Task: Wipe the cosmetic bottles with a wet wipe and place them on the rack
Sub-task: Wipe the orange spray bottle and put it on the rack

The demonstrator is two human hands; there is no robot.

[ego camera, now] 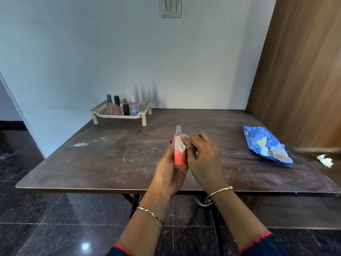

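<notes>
— So, what does the rack (142, 115) hold?

— Four cosmetic items stand upright in a row on its perforated tray: two lip-gloss tubes (114, 105) with dark caps, a small dark perfume bottle (126, 107), and a clear spray bottle (134, 106) with a blue label. The rack sits at the far-left corner of the worktop (110, 163), against the wall.

— Can any writing be read?

— No. The blue label is too small to make out, and the print on the blue wipes packet (265, 145), lying well right of the rack, is blurred. A crumpled white wipe (325, 160) lies beyond the packet.

— And the hands?

— The left hand (170, 171) has its grip closed around the base of a pink-orange spray bottle (180, 154), held upright in front of the rack, above the worktop. The right hand (203, 157) pinches a wet wipe (181, 144) against the bottle's upper side, fingers curled. Both wrists wear bracelets.
</notes>
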